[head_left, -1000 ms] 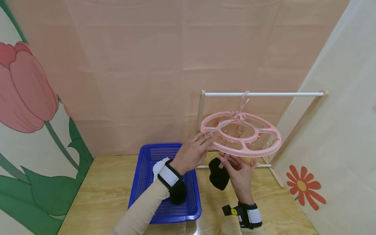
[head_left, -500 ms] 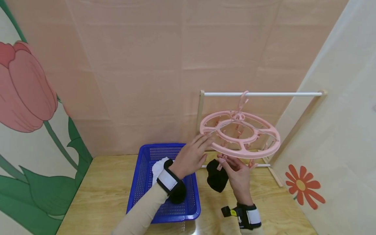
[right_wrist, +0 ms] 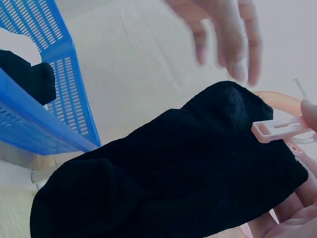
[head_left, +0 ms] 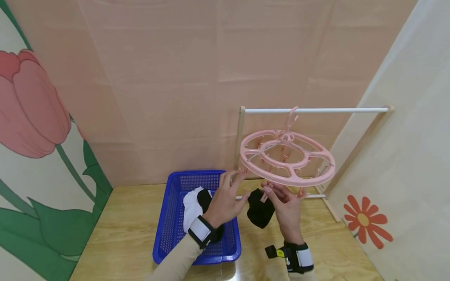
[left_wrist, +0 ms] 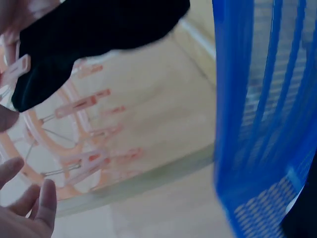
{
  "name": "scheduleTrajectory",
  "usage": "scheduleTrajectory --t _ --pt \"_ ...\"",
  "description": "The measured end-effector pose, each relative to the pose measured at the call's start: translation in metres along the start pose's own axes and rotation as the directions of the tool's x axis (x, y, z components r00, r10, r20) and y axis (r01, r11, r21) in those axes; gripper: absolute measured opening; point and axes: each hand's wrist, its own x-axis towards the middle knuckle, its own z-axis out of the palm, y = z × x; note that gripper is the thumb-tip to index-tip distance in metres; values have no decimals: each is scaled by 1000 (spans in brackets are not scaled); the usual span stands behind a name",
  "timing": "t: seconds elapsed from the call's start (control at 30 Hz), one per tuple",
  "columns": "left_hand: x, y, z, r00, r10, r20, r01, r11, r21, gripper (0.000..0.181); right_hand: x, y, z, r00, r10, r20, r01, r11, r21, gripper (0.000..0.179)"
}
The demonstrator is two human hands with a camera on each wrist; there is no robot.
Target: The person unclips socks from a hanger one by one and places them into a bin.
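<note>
My right hand (head_left: 286, 212) pinches a pink clothespin (right_wrist: 275, 130) at the cuff of a black sock (head_left: 259, 212), just under the front rim of a round pink clip hanger (head_left: 297, 181). In the right wrist view the clothespin's tip lies over the sock's edge, with fingers behind the cuff. The sock's foot hangs down to the left. My left hand (head_left: 225, 201) holds nothing, its fingers spread below the hanger's left side, near a small dangling clip (head_left: 244, 171). In the left wrist view its fingertips (left_wrist: 47, 203) are apart from the sock.
A blue plastic basket (head_left: 200, 260) stands on the wooden table at the left, with a white sock (head_left: 191, 208) and black ones (head_left: 204, 199) inside. The hanger hooks over the white bar (head_left: 344, 110) of a rack by the right wall. More clips (left_wrist: 77, 105) dangle beneath it.
My left hand has left the hanger's left rim and moved slightly down, its fingers spreading. The right hand stays with the clothespin and sock almost in place.
</note>
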Motion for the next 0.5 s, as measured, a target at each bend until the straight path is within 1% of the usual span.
scheduleTrajectory --t 0.07,0.1,0.13,0.17,0.23,0.27,0.3,0.33,0.4,0.5 --pt "-4 0 4 997 -52 49 55 995 -79 60 0 0 0 1000 1 -7 -1 1000 9 33" --pt "-6 1 6 992 -86 89 97 986 -133 60 0 0 1 1000 5 -15 -5 1000 9 33" --pt "-7 2 8 984 -122 132 145 972 -186 59 0 0 1 1000 9 -17 -9 1000 12 34" --pt "-8 2 10 972 -156 174 196 951 -241 59 0 0 1 1000 13 -20 -13 1000 13 34" --pt "-11 5 14 944 -212 254 293 894 -340 57 0 0 1 999 26 -27 -26 999 19 33" --pt "-12 6 17 929 -229 289 331 863 -381 56 0 0 1 999 31 -29 -31 999 23 33" --pt "-13 7 19 916 -241 321 366 828 -425 54 0 0 2 999 35 -30 -35 999 26 33" --pt "-13 8 21 905 -247 347 394 795 -461 51 -1 0 2 999 37 -32 -36 999 28 33" --pt "-14 10 24 887 -252 386 437 728 -529 43 -1 0 2 999 41 -36 -40 999 28 32" --pt "-13 14 27 867 -258 427 486 634 -602 32 -1 -1 3 999 41 -33 -40 999 31 32"
